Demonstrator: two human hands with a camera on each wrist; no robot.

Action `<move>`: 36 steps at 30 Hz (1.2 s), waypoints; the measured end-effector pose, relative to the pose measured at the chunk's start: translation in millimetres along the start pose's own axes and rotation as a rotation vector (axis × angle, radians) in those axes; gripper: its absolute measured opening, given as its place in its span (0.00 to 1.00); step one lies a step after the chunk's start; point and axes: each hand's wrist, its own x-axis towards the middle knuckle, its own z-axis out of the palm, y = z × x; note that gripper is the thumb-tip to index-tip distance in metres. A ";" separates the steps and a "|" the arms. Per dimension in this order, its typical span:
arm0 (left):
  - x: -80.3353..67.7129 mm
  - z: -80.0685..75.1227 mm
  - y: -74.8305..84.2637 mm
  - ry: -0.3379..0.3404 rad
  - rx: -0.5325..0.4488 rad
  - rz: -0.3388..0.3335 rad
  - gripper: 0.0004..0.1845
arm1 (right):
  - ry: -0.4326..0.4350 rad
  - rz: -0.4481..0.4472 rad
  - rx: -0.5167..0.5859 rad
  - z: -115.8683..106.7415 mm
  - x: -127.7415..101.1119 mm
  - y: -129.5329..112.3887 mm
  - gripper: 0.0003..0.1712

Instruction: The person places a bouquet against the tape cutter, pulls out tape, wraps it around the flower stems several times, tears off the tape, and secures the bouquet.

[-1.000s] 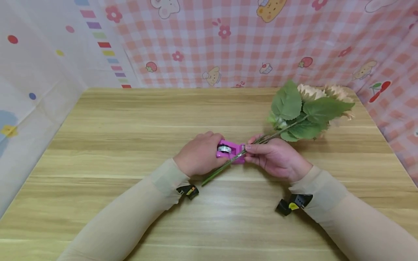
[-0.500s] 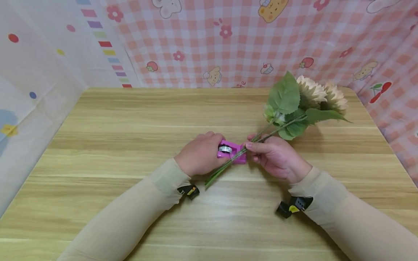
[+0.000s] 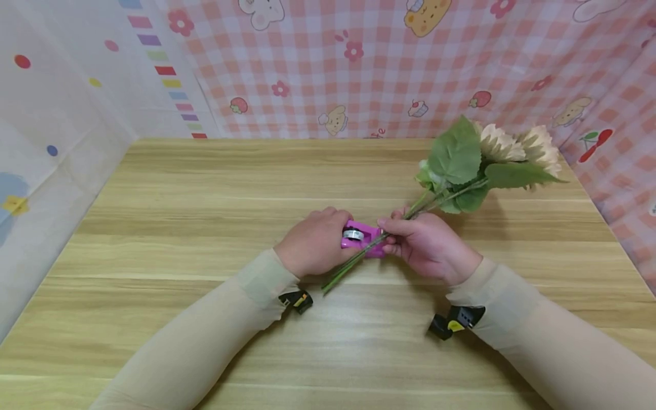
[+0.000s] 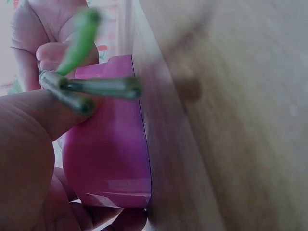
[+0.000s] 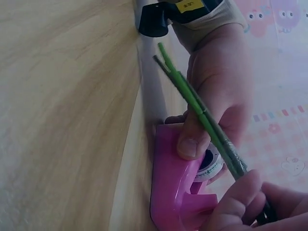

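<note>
My left hand [image 3: 318, 242] grips a pink tape dispenser [image 5: 171, 173] on the table, its thumb along the near side. A white-labelled tape roll [image 3: 353, 234] sits in the dispenser. With thumb and fingers, my right hand [image 3: 433, 246] pinches a small bunch of flower stems [image 3: 348, 266] beside the dispenser's cutting end. The stems slant across the dispenser, and three cut ends show close up in the left wrist view. A shiny, tape-like patch [image 5: 233, 159] covers part of the stems. Pale flower heads [image 3: 499, 145] and green leaves [image 3: 455, 152] spread beyond the right hand.
A wood-grain table [image 3: 205, 188] lies under both hands. Behind it hangs a pink checked cloth [image 3: 307, 62], with a white dotted cloth [image 3: 56, 102] at the left. Each wrist carries a small black camera [image 3: 297, 300].
The bunch has turned in the right hand; its heads lifted at first, then shifted right. My right fingers have moved slightly left along the stems. The left hand and dispenser stay nearly still.
</note>
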 end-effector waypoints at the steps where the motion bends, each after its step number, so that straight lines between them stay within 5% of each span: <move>1: 0.1 0.2 0.0 -0.001 0.000 -0.002 0.33 | 0.012 -0.001 -0.002 0.3 0.2 0.1 0.17; 36: 1.5 -1.1 2.0 -0.021 0.052 -0.007 0.34 | -0.045 0.056 -0.061 -8.7 -4.6 -6.8 0.05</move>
